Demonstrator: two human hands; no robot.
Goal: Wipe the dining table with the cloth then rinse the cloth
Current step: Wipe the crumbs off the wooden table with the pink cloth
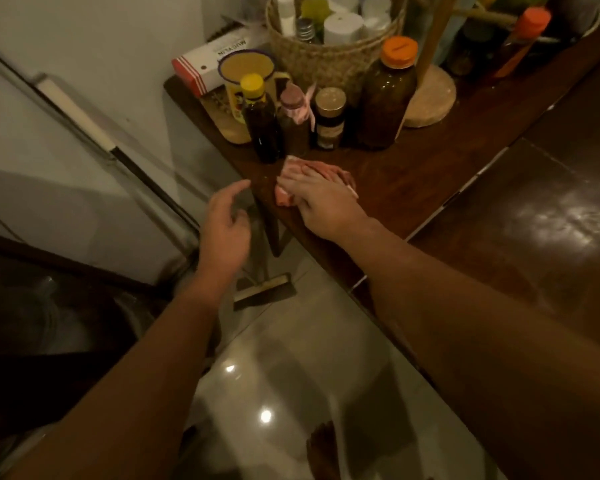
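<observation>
A pink cloth (286,197) lies bunched on the dark wooden dining table (413,178), close to its near left corner. My right hand (321,199) lies flat on top of the cloth with straight fingers, pressing it against the wood. My left hand (227,226) hovers beside the table's edge, off the surface, with loosely curled fingers and nothing in it.
Just behind the cloth stand several bottles and jars (260,123), a tall brown jar with an orange lid (388,95), a yellow mug (246,84), a woven basket (329,53) and a white box (208,64). A brush head (264,292) rests on the glossy floor below.
</observation>
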